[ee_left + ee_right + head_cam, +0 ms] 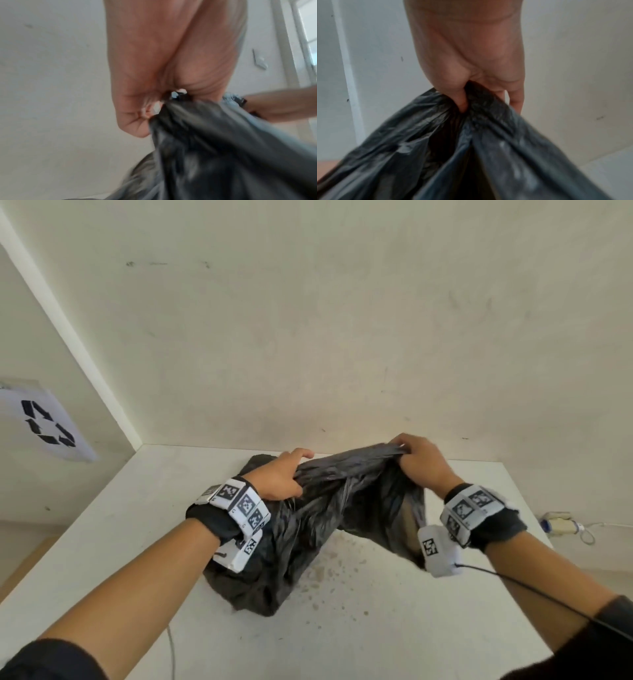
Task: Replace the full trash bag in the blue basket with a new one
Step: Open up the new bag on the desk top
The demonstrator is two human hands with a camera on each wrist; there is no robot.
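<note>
A person's two bare hands hold a black trash bag (308, 529) above a white desk (376, 628) set in the corner of a pale room. The left hand (281, 479) has its grip curled round a gathered bunch of plastic at the bag's upper left edge; the left wrist view shows the fingers folded tight into the palm with the film pinched between them. The right hand (423, 462) is raised a little higher, its grip closed on another bunched part of the rim, which the right wrist view confirms, with one fingertip pressed into the folds. The plastic is pulled taut between the two hands, and the lower body of the bag sags down and appears to rest on the desk, which is speckled with small stains in front of it. The blue basket is not visible in any view, and whether this bag is the full one or the new one cannot be told for certain. The step in hand seems to be gathering or spreading the bag's mouth. The next move likely calls for keeping both grips firm while working the rim, without tearing the thin film.
</note>
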